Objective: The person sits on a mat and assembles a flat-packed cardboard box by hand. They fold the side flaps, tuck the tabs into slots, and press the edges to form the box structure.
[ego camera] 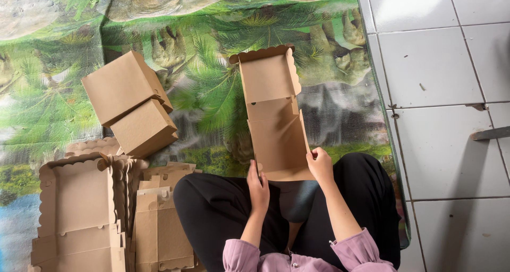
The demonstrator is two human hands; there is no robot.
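Left hand [258,187]: grip closed on the kraft cardboard box [276,139], near-left wall.
Right hand [320,164]: pinches right wall.
Technique: press both walls upright evenly.

One head-worn camera looks steeply down from close above, probably seated, over the mat [212,91].

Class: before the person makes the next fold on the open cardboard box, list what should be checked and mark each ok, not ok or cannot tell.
1. Left hand on the near left wall of the open box: ok.
2. Right hand on the near right corner: ok.
3. Scalloped lid lying open: ok.
4. Side tabs locked: cannot tell.
5. Finished boxes apart from the work: ok.
6. Flat blanks beside the left knee: ok.
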